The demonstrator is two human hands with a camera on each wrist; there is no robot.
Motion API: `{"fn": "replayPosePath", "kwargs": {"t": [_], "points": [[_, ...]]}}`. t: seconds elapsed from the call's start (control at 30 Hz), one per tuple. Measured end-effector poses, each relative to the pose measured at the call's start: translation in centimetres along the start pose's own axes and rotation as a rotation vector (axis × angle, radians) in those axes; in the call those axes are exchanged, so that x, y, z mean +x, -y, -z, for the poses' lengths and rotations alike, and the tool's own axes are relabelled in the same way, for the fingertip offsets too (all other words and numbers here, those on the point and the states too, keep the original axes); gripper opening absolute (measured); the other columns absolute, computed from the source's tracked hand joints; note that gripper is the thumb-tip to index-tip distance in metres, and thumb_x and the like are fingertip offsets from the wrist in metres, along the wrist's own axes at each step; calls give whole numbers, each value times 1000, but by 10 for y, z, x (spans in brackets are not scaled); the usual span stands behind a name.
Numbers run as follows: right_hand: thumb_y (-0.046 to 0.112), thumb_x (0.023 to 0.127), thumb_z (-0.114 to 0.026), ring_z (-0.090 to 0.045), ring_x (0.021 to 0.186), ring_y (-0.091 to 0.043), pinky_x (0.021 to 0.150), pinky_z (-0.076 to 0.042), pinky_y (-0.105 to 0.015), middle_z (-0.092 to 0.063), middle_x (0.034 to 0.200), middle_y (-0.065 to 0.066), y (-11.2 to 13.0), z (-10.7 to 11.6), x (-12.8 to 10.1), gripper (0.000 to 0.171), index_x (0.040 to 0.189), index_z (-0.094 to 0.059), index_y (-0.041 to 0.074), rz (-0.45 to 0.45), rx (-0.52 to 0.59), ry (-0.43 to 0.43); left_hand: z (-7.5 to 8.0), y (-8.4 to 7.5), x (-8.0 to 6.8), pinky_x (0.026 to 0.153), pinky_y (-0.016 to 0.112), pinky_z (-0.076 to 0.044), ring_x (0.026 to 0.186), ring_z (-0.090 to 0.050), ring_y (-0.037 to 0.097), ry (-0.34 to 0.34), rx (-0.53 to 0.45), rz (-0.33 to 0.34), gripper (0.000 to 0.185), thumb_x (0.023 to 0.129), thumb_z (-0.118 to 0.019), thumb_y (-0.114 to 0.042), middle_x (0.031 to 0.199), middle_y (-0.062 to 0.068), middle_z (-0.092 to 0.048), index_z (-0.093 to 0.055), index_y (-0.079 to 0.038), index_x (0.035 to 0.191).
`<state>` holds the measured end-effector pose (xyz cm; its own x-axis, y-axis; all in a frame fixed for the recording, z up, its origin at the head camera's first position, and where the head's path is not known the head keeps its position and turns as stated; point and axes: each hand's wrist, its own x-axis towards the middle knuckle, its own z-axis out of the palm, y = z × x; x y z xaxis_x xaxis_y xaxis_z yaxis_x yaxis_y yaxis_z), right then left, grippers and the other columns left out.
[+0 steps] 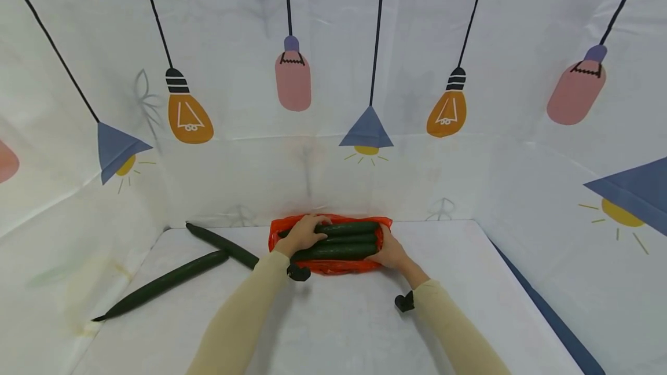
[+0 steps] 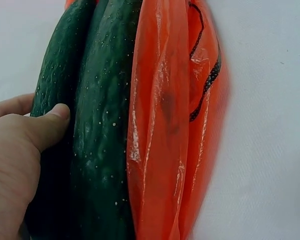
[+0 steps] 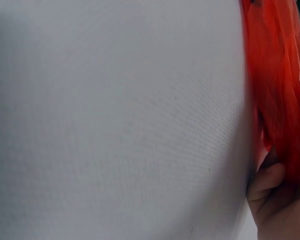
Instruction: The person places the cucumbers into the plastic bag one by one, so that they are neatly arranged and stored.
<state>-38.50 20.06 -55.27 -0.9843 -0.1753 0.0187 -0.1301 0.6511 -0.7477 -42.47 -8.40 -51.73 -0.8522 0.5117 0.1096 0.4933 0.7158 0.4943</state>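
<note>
A: Left hand (image 1: 302, 235) is lying over the left end of the cucumber bundle (image 1: 336, 241), fingers curled across the top one; in the left wrist view the thumb (image 2: 49, 126) is pressing against a cucumber's side. So that grip is closed around the cucumbers.

B: And the right hand (image 1: 391, 252)?

A: It is cupping the bundle's right end, and the right wrist view shows its fingers (image 3: 268, 184) curled into the orange plastic bag (image 1: 333, 266). That grip is closed on the bag film, not bare cucumber.

B: Where is the bundle lying?

A: Three cucumbers stacked lengthwise on the bag, at the middle of the tabletop's far edge, close to the back wall.

B: How would you handle it well?

A: My judgement: keep the three aligned with the left hand while the right draws the film up and round. The film looks thin and slippery, so pull it evenly. The cucumbers are round and could roll apart if the left grip loosens.

B: Anything else about?

A: Two loose cucumbers (image 1: 208, 253) are lying toward the tabletop's far left corner, their ends touching or crossing. The tabletop (image 1: 339, 328) is wearing a white cloth. The walls are white sheets printed with hanging lamps and bulbs (image 1: 189, 114). A blue strip is running along the tabletop's right edge.
</note>
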Motion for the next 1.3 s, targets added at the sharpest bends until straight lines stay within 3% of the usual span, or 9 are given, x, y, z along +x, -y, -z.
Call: {"fn": "replayPosePath", "kwargs": {"t": [0.6, 0.83, 1.3], "points": [[19, 72, -88, -44, 125, -33, 104, -34, -55, -45, 141, -15, 6, 1, -2, 102, 148, -21, 7, 4, -15, 6, 7, -3, -10, 98, 40, -44, 112, -54, 23, -77, -100, 24, 30, 91, -71, -18, 123, 4, -59, -65, -14, 121], [22, 72, -88, -43, 126, -34, 105, -33, -56, -44, 142, -16, 5, 3, -3, 103, 149, -20, 6, 9, -13, 6, 23, 2, -18, 98, 39, -44, 111, -55, 21, -125, -113, 30, 29, 90, -71, -16, 119, 1, -61, -67, -14, 118], [23, 75, -85, -41, 127, -36, 105, -32, -57, -40, 144, -19, 7, 1, -3, 105, 151, -14, 4, -24, -20, 20, 65, 41, -71, 92, 47, -46, 107, -58, 28, -217, -127, 69, 31, 92, -68, -11, 119, 11, -63, -65, -4, 123]]}}
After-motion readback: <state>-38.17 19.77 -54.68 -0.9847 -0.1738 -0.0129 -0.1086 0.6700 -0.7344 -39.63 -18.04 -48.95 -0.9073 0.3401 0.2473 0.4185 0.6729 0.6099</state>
